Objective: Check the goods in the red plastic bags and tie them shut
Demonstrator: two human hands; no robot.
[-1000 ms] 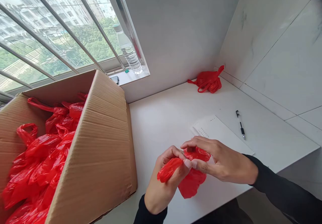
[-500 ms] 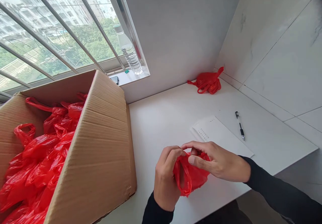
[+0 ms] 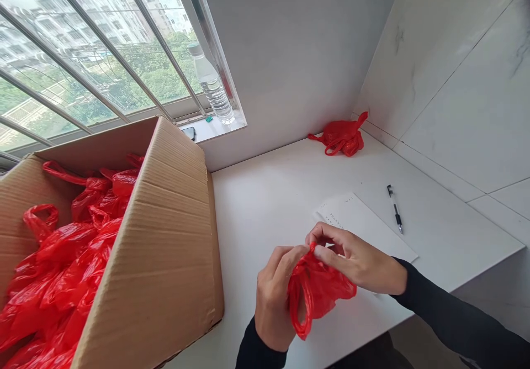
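Observation:
Between my two hands, over the front of the white table, is a red plastic bag point(image 3: 329, 289) with a loop handle hanging down at its left side. My left hand point(image 3: 276, 294) grips the bag's upper left part, fingers curled around it. My right hand point(image 3: 351, 256) pinches the gathered top of the bag between thumb and fingers. The fingertips of both hands nearly meet at that gathered spot. Whatever the bag contains is hidden. Behind my right hand lies a printed white paper point(image 3: 372, 225), partly covered by the hand and the bag.
A cardboard box point(image 3: 165, 236) full of red plastic bags point(image 3: 70, 247) stands at the left. A pen point(image 3: 395, 209) lies right of the paper. Another red bag point(image 3: 342, 136) sits in the far corner. On the windowsill are a water bottle point(image 3: 215, 90) and a dark flat object point(image 3: 189, 132).
My right hand has shifted slightly up and now pinches the bag's top into a point. The bag has spread a little to the right, and its loop handle hangs lower.

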